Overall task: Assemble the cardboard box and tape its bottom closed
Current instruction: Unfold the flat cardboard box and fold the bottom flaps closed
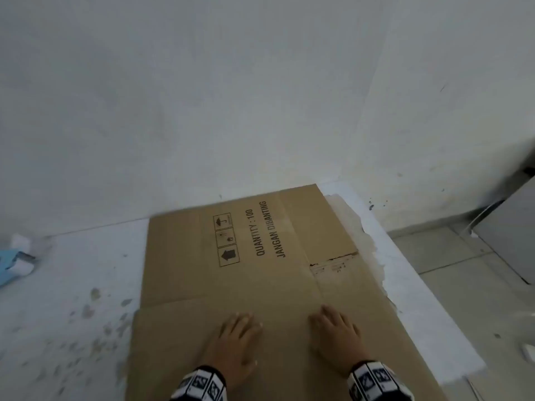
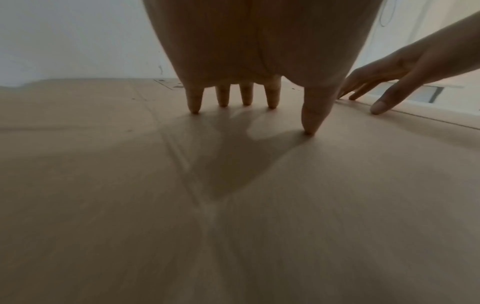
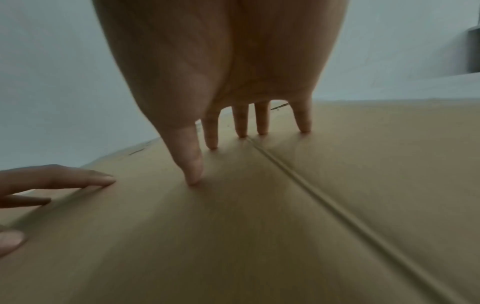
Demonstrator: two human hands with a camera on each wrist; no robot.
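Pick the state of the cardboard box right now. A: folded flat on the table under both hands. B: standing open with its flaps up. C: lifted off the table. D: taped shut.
A: the cardboard box lies flat on the table, with the left hand and right hand spread on it.

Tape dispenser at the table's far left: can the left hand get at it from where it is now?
Probably yes. The left hand lies open on the flat cardboard box, holding nothing, and only bare table shows between it and the blue tape dispenser. It sits well off to the side, so expect a long stretch.
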